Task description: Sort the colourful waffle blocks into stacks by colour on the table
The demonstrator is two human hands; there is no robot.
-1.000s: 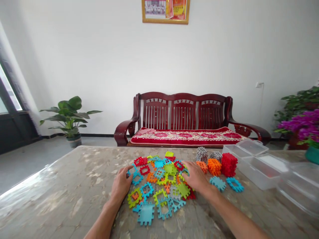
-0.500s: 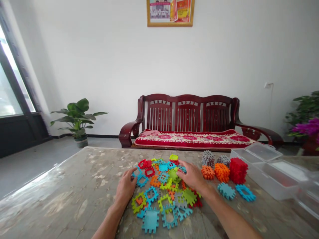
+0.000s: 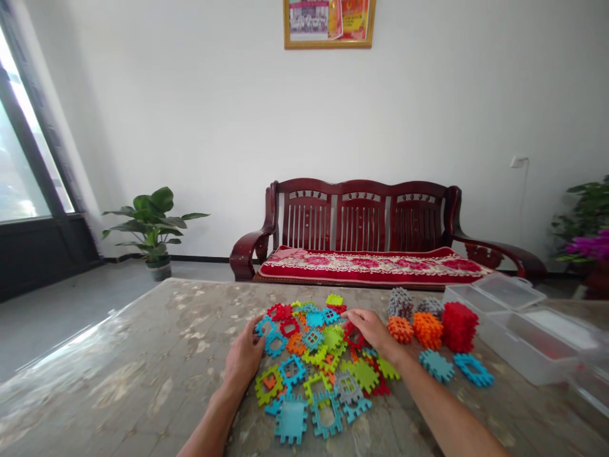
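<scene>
Colourful notched plastic tiles lie in a loose pile on the table [image 3: 181, 355], among them a light blue square [image 3: 291, 417], a grey window tile [image 3: 348, 386] and a green tile [image 3: 365, 374]. My left hand [image 3: 245, 352] rests at the pile's left edge, fingertips by a blue frame tile [image 3: 275, 343]; whether it grips anything is hidden. At the pile's upper right is my right hand [image 3: 368, 327], its fingers reaching over a red tile [image 3: 353, 336]; what its fingertips hold, if anything, is too small to tell.
Right of the pile stand stacks of grey [image 3: 400, 303], orange [image 3: 428, 330] and red tiles [image 3: 459, 326], with blue tiles [image 3: 436, 366] in front. An open clear plastic box [image 3: 528, 355] is farther right. Behind the table is a wooden bench [image 3: 361, 219].
My right hand has lifted or shifted slightly at the pile's upper right, and a red tile now shows beneath it. A green tile shows near my right wrist. The view has shifted slightly.
</scene>
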